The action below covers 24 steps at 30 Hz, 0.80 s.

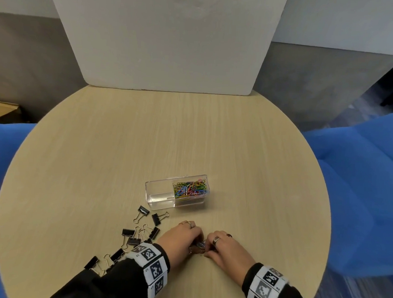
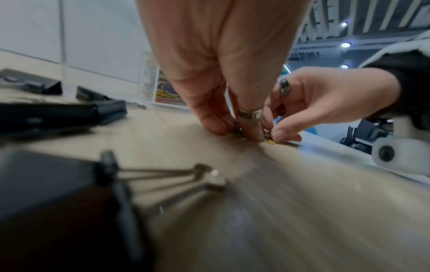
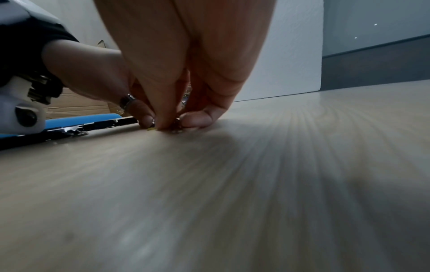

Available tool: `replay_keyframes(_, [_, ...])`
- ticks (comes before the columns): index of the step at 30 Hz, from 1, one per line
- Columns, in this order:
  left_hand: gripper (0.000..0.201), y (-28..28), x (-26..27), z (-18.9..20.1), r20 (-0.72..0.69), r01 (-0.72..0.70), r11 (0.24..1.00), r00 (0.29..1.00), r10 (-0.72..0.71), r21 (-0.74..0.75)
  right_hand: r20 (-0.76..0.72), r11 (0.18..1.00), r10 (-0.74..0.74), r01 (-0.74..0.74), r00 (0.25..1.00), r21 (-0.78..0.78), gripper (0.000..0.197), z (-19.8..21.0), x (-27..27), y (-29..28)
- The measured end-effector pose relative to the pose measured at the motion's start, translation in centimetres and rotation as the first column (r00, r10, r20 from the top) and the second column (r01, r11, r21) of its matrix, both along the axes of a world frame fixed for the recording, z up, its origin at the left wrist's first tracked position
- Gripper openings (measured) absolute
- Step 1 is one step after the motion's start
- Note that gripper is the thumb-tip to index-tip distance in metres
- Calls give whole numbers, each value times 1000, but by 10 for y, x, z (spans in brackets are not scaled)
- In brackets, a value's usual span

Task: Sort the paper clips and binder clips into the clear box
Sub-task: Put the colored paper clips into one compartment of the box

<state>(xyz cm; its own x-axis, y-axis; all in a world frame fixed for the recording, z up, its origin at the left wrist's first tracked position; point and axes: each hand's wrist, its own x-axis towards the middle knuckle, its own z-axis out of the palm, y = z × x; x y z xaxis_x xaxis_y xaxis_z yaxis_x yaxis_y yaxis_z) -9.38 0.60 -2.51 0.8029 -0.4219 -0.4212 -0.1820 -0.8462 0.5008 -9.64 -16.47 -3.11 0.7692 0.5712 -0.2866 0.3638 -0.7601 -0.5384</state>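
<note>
The clear box (image 1: 151, 193) stands mid-table. Its right compartment holds a heap of coloured paper clips (image 1: 190, 189) and its left compartment is bare. Several black binder clips (image 1: 139, 234) lie scattered left of my hands. My left hand (image 1: 195, 241) and right hand (image 1: 209, 247) meet fingertip to fingertip on the table in front of the box. Both pinch at a few loose paper clips (image 2: 268, 141) lying flat there; a yellow one (image 3: 151, 129) pokes out beneath the fingers. The hands hide the rest of these clips.
The round wooden table (image 1: 122, 144) backs onto a white board (image 1: 169, 43). Blue chairs (image 1: 361, 182) flank it left and right. One binder clip (image 2: 163, 176) lies close under my left wrist, and others (image 2: 100, 108) sit toward the box.
</note>
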Motion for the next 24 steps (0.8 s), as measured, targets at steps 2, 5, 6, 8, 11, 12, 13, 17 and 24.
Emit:
replay_keyframes(2, [30, 0, 1, 1, 17, 17, 999, 1000, -17, 29, 8, 999, -38, 38, 999, 1, 21, 1, 3, 1])
replay_keyframes(5, [32, -1, 2, 3, 34, 35, 995, 999, -39, 92, 52, 996, -82, 83, 995, -18, 26, -2, 10, 0])
replay_keyframes(6, [34, -2, 3, 5, 41, 45, 992, 998, -50, 120, 75, 996, -75, 78, 994, -38, 26, -4, 11, -1])
replay_keyframes(8, [37, -4, 4, 7, 48, 64, 985, 996, -73, 159, 110, 995, -71, 77, 991, -59, 23, -7, 14, -2])
replay_keyframes(11, [37, -6, 6, 10, 27, 56, 985, 998, -62, 164, 132, 996, -57, 66, 990, -63, 17, -7, 17, -2])
replay_keyframes(12, [35, -6, 7, 10, 16, 38, 987, 999, -41, 156, 132, 995, -45, 55, 990, -77, 24, -7, 18, -2])
replay_keyframes(13, [32, -5, 8, 10, 4, 15, 990, 1000, -16, 142, 133, 993, -36, 50, 990, -106, 31, -7, 19, -1])
replay_keyframes(17, [23, -1, 11, 21, 22, -94, 996, 995, 94, -10, 169, 987, 4, 22, 986, -157, 37, -5, 23, 2])
replay_keyframes(24, [18, 13, 43, 61, 308, -335, 872, 839, 448, -356, 205, 978, 8, 35, 979, -207, 37, -9, 27, 5])
